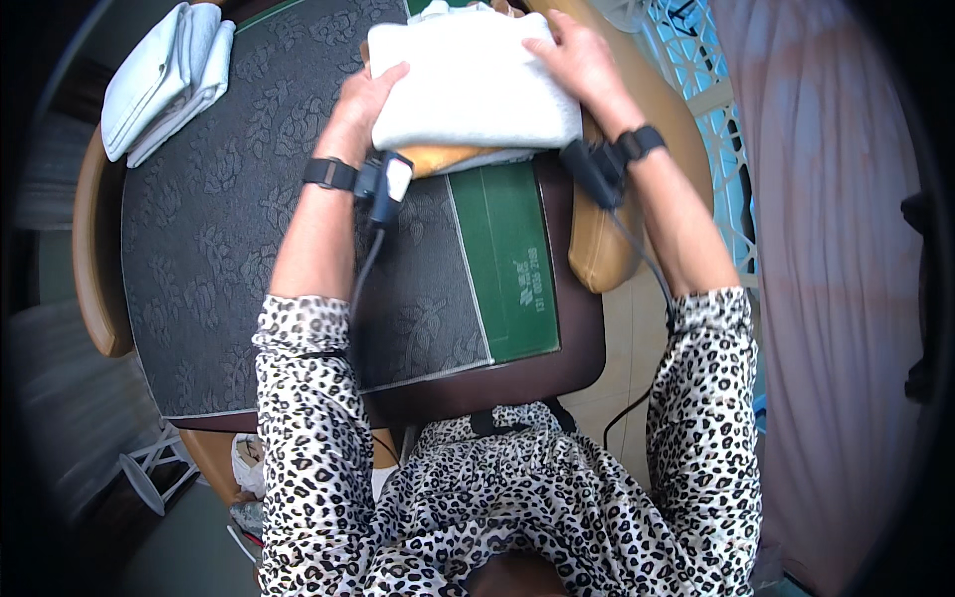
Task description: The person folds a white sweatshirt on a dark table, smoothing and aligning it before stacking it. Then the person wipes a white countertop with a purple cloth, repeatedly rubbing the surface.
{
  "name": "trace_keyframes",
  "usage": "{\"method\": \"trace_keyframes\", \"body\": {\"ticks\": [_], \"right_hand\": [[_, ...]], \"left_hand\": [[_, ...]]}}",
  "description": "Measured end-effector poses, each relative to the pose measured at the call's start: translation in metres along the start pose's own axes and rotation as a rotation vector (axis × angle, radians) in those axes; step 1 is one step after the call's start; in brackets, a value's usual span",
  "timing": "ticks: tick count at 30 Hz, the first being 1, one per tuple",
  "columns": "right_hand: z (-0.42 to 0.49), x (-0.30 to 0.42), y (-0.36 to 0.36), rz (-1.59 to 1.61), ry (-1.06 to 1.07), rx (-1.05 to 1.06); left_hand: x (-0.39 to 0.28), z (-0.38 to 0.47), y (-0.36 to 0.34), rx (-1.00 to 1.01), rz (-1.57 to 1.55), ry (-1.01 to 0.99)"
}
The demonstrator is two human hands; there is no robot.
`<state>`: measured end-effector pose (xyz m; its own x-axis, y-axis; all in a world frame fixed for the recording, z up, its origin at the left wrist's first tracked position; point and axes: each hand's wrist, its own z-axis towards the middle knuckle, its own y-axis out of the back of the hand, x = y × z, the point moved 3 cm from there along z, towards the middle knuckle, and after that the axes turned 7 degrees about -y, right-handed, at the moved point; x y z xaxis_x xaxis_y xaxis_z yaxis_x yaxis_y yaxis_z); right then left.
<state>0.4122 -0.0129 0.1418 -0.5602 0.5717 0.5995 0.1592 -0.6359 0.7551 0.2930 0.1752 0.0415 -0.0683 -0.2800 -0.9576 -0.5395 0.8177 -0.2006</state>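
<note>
A folded white towel (pixel 470 82) lies between my two hands at the far side of the table. My left hand (pixel 367 97) grips its left edge, thumb on top and fingers out of sight beneath. On the opposite side, my right hand (pixel 582 63) has its thumb over the upper right edge of the towel. Beneath the near edge show an orange-yellow cloth (pixel 440 158) and a greyish cloth (pixel 507 157). Whether the white towel rests on them cannot be told. A stack of folded pale towels (pixel 170 86) sits at the table's far left corner.
A dark leaf-patterned mat (pixel 224 246) covers much of the table, beside a green strip (pixel 511 261) bearing writing. Tan chairs (pixel 608 254) stand close on the right and left. A pinkish curtain (pixel 828 261) hangs at right. Cables run from devices strapped to both wrists.
</note>
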Motion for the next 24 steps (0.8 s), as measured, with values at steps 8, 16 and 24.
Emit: {"method": "trace_keyframes", "body": {"ticks": [8,16,24], "right_hand": [[-0.045,0.033,-0.036,-0.458,0.421,0.017],[-0.055,0.053,-0.005,-0.487,0.485,0.075],[-0.044,-0.016,-0.050,-0.491,-0.013,0.155]], "left_hand": [[0.012,-0.002,0.001,0.004,-0.062,0.026],[0.013,0.005,-0.013,-0.042,0.198,-0.275],[0.026,0.010,-0.016,-0.071,0.316,-0.126]]}}
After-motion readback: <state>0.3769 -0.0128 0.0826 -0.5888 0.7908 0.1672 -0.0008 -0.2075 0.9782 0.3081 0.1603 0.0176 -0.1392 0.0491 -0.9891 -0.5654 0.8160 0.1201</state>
